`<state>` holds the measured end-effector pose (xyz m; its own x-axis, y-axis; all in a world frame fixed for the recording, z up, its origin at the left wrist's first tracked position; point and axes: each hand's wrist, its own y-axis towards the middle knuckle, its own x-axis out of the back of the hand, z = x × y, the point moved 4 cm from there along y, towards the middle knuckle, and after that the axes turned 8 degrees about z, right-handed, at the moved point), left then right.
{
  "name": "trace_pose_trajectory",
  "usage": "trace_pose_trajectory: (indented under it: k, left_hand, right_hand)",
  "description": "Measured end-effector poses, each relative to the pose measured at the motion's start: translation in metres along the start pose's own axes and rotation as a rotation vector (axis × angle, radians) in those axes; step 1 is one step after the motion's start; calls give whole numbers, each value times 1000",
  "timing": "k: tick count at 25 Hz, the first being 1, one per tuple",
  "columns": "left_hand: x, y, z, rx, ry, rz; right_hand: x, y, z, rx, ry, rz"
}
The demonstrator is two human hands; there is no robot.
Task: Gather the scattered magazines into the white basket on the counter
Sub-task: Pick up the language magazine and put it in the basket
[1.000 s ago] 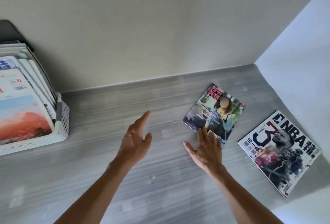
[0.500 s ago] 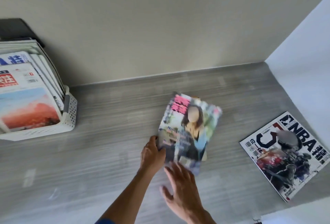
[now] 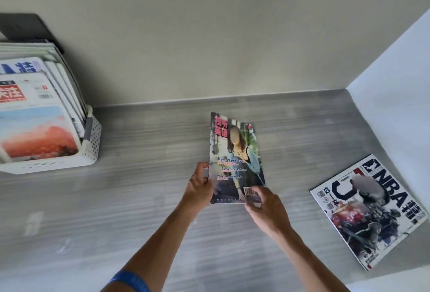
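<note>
I had the cover-girl magazine (image 3: pixel 236 159) lifted off the grey counter (image 3: pixel 144 175) and tipped up toward me, the left hand (image 3: pixel 199 186) clamped on its lower left edge with the thumb over the cover, the right hand (image 3: pixel 265 208) at the lower right corner — there its fingers (image 3: pixel 252 195) were curled against the barcode, though whether they pinched the corner or only steadied it I could not tell. The white basket (image 3: pixel 93 143) stood well apart to the left, against the wall, already packed with upright magazines.

To do this step well, I judged, the spine should stay stiff in the left hand while the right supported the bottom edge, so the pages would not sag or fan open on the way across. The basket looked full; the magazine would probably need to go in edge-first at the near side, in front of the sunset cover (image 3: pixel 37 133).

Legible on the held cover: "Never Say Never", "Clinton's Signatures", "Welcome to Narnia", with pink Chinese characters at the top left. The NBA magazine (image 3: pixel 370 208) lay flat near the right wall, not yet collected — large "NBA" lettering, more Chinese type, two QR codes. In the basket, a red block with white characters showed on one masthead
</note>
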<state>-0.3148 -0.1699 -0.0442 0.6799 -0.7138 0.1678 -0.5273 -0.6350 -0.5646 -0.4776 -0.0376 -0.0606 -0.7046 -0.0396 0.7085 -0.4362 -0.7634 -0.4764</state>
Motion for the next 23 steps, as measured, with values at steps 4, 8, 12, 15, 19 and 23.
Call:
trace_pose_trajectory:
  k: [4, 8, 12, 15, 19, 23]
  left_hand:
    - [87, -46, 14, -106, 22, 23]
    - [182, -101, 24, -141, -27, -137]
    - [271, -134, 43, -164, -168, -522]
    - [337, -147, 44, -205, -171, -816]
    - [422, -145, 31, -217, -162, -955]
    - [469, -121, 51, -53, 0, -881]
  right_hand:
    - [13, 15, 67, -42, 352, -27]
    - [-13, 24, 169, 42, 542, -32]
    - [-52, 14, 290, 187, 689, 118]
    - [-66, 14, 365, 315, 758, 150]
    - [-89, 36, 439, 406, 618, 96]
    - [-124, 50, 472, 467, 394, 95]
